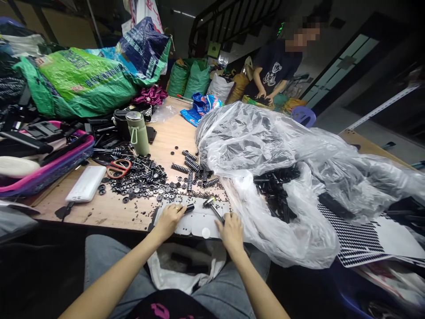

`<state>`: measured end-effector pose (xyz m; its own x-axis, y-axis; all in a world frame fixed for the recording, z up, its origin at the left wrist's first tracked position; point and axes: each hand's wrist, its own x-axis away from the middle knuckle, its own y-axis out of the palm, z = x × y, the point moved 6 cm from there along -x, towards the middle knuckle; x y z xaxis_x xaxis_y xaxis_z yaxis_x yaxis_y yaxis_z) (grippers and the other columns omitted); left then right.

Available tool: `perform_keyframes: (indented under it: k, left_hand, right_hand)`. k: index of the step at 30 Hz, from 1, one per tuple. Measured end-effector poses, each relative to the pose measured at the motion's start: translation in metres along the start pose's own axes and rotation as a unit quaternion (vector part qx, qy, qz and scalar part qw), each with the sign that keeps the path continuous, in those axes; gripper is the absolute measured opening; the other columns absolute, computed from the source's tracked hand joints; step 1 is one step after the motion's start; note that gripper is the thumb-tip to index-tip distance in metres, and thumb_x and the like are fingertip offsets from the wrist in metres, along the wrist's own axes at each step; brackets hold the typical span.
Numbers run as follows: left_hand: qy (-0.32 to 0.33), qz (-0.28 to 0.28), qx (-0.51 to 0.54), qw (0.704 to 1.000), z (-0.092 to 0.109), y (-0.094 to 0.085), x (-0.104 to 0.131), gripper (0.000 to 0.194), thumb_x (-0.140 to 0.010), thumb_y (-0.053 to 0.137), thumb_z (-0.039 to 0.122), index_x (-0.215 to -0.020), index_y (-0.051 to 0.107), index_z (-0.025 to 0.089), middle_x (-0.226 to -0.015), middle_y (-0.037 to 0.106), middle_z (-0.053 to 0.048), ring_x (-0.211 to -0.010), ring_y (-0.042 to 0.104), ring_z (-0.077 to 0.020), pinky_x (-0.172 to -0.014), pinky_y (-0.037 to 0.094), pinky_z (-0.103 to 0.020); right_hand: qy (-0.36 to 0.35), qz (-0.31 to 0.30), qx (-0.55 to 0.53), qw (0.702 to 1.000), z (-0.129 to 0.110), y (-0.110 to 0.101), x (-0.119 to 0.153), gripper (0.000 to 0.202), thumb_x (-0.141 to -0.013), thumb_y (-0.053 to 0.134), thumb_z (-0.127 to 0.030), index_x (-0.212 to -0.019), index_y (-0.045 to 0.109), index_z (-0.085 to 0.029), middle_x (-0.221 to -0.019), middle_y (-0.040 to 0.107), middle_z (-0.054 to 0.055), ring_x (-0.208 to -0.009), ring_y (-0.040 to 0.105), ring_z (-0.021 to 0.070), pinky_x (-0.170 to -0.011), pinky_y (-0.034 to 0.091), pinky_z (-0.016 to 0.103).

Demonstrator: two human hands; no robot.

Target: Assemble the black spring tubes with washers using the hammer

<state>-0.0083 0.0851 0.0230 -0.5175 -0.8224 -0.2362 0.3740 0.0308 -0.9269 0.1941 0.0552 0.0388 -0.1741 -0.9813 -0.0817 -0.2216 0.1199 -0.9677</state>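
Observation:
My left hand (170, 220) is closed around a short black cylindrical piece (190, 207), whose end sticks out past my fingers. In my right hand (231, 230) is the handle of a small hammer (218, 215); its metal head points up and left. Both hands are over a grey-white plate (182, 227) at the table's front edge. A white round spot (206, 233) shows on this plate between my hands. Behind it lie several ribbed black rods (190, 180), and to their left is a heap of black discs and metal pins (142, 179). Tiny dark bits are scattered around.
Orange-handled scissors (118, 169), a green flask (138, 135) and a white power bank (86, 184) stand or lie left. A pink-purple basket (78, 153) is further left. A large clear plastic bag (245, 137) of black parts fills the right. Another person (277, 66) stands behind.

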Motion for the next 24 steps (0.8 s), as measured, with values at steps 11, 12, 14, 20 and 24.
perform_keyframes:
  k: [11, 12, 14, 20, 24]
  left_hand:
    - [-0.004, 0.032, -0.065, 0.997, 0.01, -0.007, 0.006, 0.042, -0.079, 0.033, 0.006, -0.117, 0.048, 0.019, -0.104, 0.059, -0.01, -0.1, 0.05, -0.0231, -0.088, 0.033, -0.045]
    - [-0.007, 0.03, -0.068, 0.997, 0.013, -0.004, 0.006, 0.042, -0.08, 0.033, 0.007, -0.117, 0.047, 0.017, -0.105, 0.059, -0.011, -0.103, 0.049, -0.0232, -0.09, 0.032, -0.045]
    - [-0.008, 0.023, -0.072, 0.997, 0.02, 0.004, 0.006, 0.041, -0.081, 0.034, 0.016, -0.121, 0.043, 0.013, -0.114, 0.054, -0.014, -0.111, 0.044, -0.0244, -0.095, 0.028, -0.046]
    - [0.0, 0.02, -0.061, 0.998, 0.04, 0.033, 0.008, 0.06, -0.08, 0.031, 0.032, -0.13, 0.021, 0.002, -0.134, 0.03, -0.02, -0.126, 0.021, -0.0269, -0.1, 0.019, -0.046]
    - [-0.017, 0.0, -0.022, 1.0, 0.033, 0.035, 0.001, 0.051, -0.077, 0.027, 0.011, -0.128, 0.03, 0.008, -0.123, 0.046, -0.015, -0.114, 0.041, -0.0212, -0.096, 0.029, -0.04]
  right_hand:
    - [-0.038, -0.103, -0.09, 0.99, -0.044, -0.012, 0.026, 0.034, -0.09, 0.017, -0.036, -0.081, 0.045, -0.02, -0.06, 0.056, 0.002, -0.054, 0.055, 0.0173, -0.05, 0.031, 0.024]
    - [-0.037, -0.118, -0.068, 0.99, -0.047, -0.012, 0.027, 0.034, -0.09, 0.018, -0.037, -0.079, 0.046, -0.02, -0.058, 0.056, 0.002, -0.053, 0.055, 0.0179, -0.05, 0.03, 0.024]
    - [-0.038, -0.117, -0.058, 0.991, -0.053, -0.02, 0.028, 0.035, -0.09, 0.019, -0.038, -0.078, 0.046, -0.02, -0.058, 0.057, 0.002, -0.053, 0.055, 0.0183, -0.049, 0.03, 0.024]
    - [-0.13, -0.083, -0.12, 0.981, -0.098, -0.032, 0.035, 0.038, -0.091, 0.014, -0.036, -0.086, 0.047, -0.019, -0.068, 0.06, 0.005, -0.059, 0.057, 0.0171, -0.054, 0.036, 0.024]
    - [-0.184, -0.162, -0.034, 0.969, -0.115, 0.0, 0.044, 0.035, -0.09, 0.021, -0.037, -0.096, 0.049, -0.017, -0.069, 0.064, 0.007, -0.059, 0.059, 0.0207, -0.051, 0.034, 0.026]
